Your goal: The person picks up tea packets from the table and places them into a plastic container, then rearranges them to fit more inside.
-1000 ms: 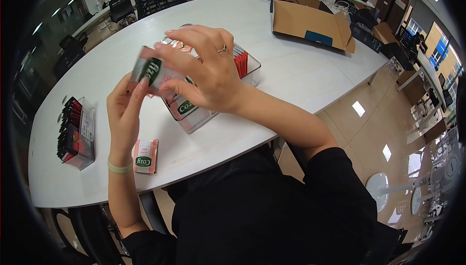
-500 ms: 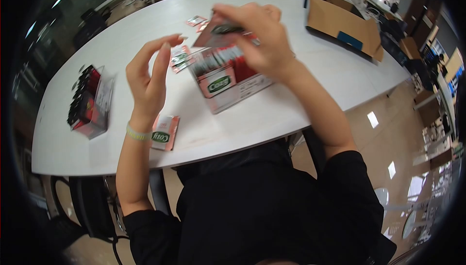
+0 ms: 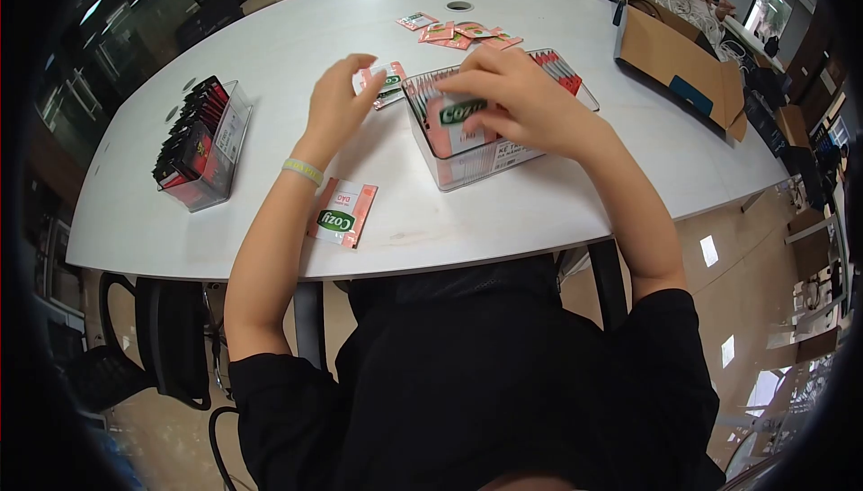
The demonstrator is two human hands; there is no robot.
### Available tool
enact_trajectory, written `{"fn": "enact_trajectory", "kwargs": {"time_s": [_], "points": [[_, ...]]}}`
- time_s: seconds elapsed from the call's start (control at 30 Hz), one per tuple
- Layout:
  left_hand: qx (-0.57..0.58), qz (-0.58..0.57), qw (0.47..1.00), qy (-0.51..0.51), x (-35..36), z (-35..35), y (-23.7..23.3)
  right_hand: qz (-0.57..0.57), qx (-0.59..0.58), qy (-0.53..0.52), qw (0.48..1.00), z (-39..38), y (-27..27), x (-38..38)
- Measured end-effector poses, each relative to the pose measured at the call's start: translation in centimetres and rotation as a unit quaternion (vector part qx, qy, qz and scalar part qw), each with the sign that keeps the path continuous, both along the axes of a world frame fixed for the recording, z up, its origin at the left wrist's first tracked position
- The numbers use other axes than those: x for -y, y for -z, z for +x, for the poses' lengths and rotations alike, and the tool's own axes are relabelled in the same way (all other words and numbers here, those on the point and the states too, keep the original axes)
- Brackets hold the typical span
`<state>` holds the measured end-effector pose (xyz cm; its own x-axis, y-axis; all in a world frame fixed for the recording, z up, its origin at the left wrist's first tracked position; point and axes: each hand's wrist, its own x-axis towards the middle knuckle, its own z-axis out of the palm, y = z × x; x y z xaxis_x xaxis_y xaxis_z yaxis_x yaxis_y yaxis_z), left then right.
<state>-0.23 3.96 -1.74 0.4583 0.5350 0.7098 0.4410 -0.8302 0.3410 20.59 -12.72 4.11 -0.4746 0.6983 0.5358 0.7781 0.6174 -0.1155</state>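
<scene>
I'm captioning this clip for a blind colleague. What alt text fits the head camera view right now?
Seen from above, a person's right hand grips a pink sachet at the front of a clear box of sachets on a white table; the left hand hovers open beside it. A loose sachet lies near the table's edge.

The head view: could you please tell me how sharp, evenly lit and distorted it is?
Head view: strong fisheye, the table edge bows and the corners go black; light is soft and even, shadows faint; the right hand and its sachet are sharp, the label readable; bright glare patches on the floor at right.
</scene>
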Motion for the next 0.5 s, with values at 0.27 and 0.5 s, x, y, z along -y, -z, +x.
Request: {"fn": "enact_trajectory", "kwargs": {"time_s": [0.27, 0.5], "points": [[-0.097, -0.101, 0.99, 0.004, -0.4, 0.6, 2.1, -0.012, 0.044, 0.053, 0.998, -0.1, 0.5, -0.2], [-0.151, -0.115, 0.982, 0.002, -0.7, 0.5, 2.6, -0.034, 0.071, 0.108, 0.991, -0.4, 0.9, -1.1]]}}
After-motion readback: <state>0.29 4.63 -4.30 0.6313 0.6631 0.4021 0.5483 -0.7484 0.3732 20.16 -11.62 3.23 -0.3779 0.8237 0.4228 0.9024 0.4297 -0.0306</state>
